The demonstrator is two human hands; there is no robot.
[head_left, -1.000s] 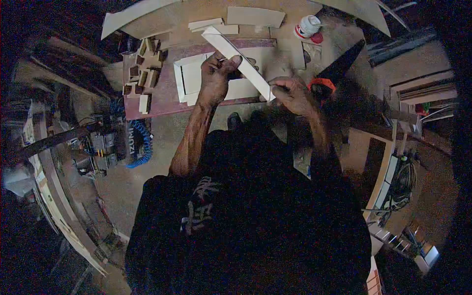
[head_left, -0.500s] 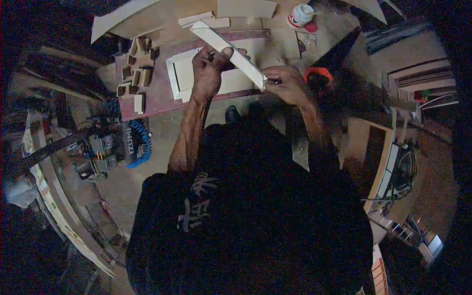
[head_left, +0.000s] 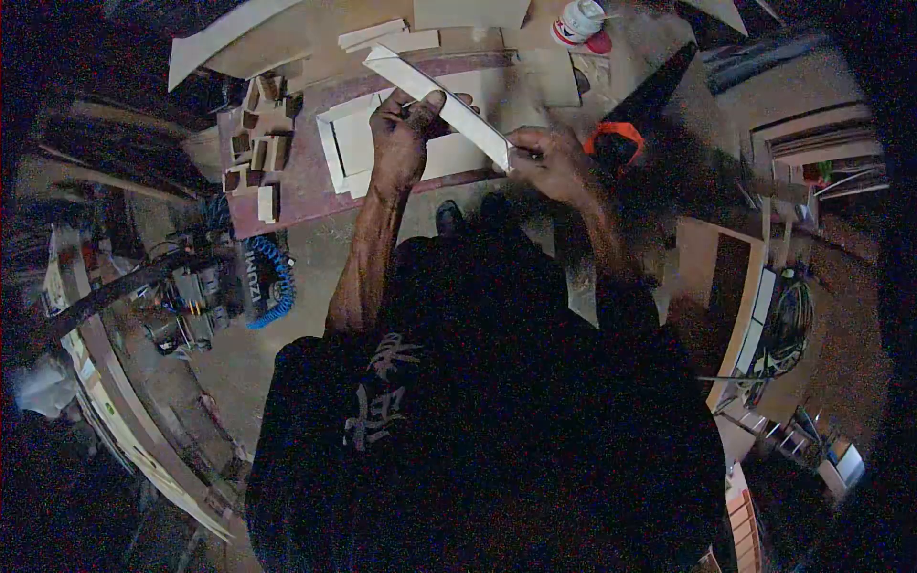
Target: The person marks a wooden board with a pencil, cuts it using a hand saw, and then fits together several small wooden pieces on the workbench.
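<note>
A long white strip of wood or board (head_left: 441, 107) with mitred-looking ends slants across the space above the bench. My left hand (head_left: 405, 124) is closed around its middle, thumb on the upper face. At the strip's lower right end my right hand (head_left: 549, 162) has its fingers pinched on the tip. Beneath the strip lie pale flat panels (head_left: 358, 134), one with a raised, dark-lined edge at its left; my hands and the strip partly cover them.
Small wooden blocks (head_left: 266, 203) stand in a cluster on the left of the reddish bench (head_left: 310, 205). A white tub (head_left: 578, 23) sits at the back right. An orange-edged object (head_left: 630, 132) is right of my right hand. A blue coiled hose (head_left: 284, 286) lies below the bench.
The strip and both hands keep nearly the same pose. The whole view has shifted slightly, with the bench and tub a little further left and up.
</note>
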